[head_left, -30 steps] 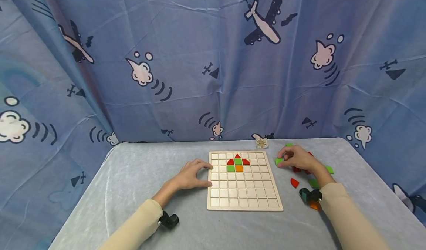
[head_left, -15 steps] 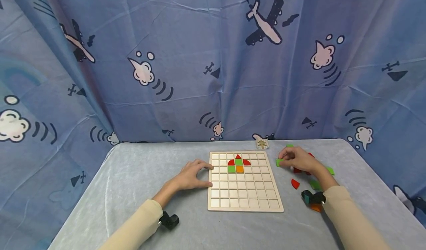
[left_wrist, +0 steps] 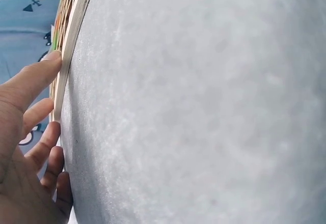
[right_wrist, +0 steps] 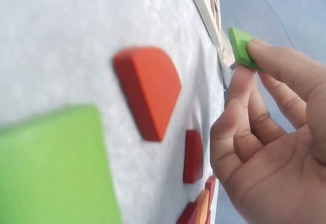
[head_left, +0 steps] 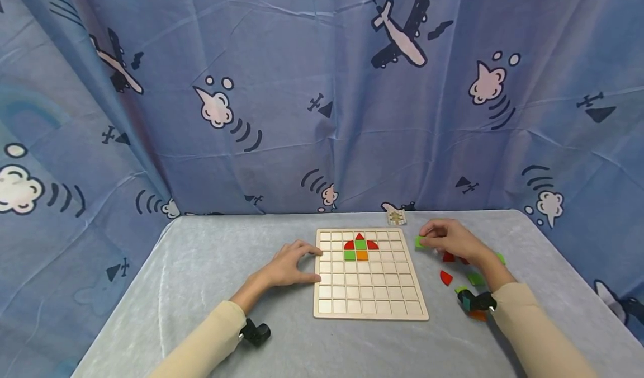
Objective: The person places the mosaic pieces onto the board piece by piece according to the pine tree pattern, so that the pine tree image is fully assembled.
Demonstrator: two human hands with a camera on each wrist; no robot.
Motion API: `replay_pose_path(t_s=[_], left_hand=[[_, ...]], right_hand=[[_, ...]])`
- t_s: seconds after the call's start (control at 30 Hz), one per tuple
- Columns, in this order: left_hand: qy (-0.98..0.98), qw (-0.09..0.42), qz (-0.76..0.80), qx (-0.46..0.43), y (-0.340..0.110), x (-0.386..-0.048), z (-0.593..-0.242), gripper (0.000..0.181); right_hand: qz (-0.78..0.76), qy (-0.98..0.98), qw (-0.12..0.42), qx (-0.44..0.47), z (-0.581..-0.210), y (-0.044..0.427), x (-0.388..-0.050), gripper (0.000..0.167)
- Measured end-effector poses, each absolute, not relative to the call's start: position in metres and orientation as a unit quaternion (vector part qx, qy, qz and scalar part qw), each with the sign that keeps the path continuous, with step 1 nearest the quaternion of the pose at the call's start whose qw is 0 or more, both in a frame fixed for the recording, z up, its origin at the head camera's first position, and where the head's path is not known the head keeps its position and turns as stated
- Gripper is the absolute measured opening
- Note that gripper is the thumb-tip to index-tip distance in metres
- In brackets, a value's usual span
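A pale wooden grid board [head_left: 372, 294] lies on the table, with red, green and orange tiles set in its upper cells. At its left edge, my left hand [head_left: 289, 265] rests with thumb and fingers spread apart. In the left wrist view, the thumb and fingertips of the left hand [left_wrist: 30, 132] touch the board's side [left_wrist: 65, 76]. To the right of the board, my right hand [head_left: 453, 241] pinches a green square tile [head_left: 419, 242]. The right wrist view shows this green tile [right_wrist: 238, 48] between thumb and index finger, above the table.
Loose red [head_left: 446, 278], green [head_left: 475, 279] and orange tiles [head_left: 478, 315] lie under and around the right forearm, some partly hidden by it. A small patterned card [head_left: 396, 217] sits behind the board. A blue printed curtain [head_left: 261, 115] hangs at the table's back edge.
My right hand, pinching the green tile, has risen slightly and its wrist has shifted a little right. The left hand and the board stay as they were.
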State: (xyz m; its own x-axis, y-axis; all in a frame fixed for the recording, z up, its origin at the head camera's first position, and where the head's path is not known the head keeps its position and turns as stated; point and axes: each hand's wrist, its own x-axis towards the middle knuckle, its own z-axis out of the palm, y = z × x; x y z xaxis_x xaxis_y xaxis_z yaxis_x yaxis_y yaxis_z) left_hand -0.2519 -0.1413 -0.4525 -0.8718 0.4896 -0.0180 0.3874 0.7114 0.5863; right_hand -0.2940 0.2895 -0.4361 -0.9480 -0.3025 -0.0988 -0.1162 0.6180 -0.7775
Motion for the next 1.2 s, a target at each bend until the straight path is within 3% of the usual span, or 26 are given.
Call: replay_pose_path(t_s=[0.43, 0.77, 1.2], left_hand=[[0.920, 0.088, 0.297, 0.239, -0.140, -0.250, -0.449, 0.055], [0.920, 0.080, 0.297, 0.243, -0.139, -0.249, -0.450, 0.056], [0.920, 0.078, 0.298, 0.241, -0.138, -0.249, -0.450, 0.056]], right_hand=[[-0.460, 0.873, 0.103, -0.127, -0.438, 0.273, -0.288, 0.034], [-0.487, 0.844, 0.099, -0.202, -0.435, 0.248, -0.285, 0.025], [-0.455, 0.857, 0.104, -0.217, -0.437, 0.214, -0.287, 0.017]])
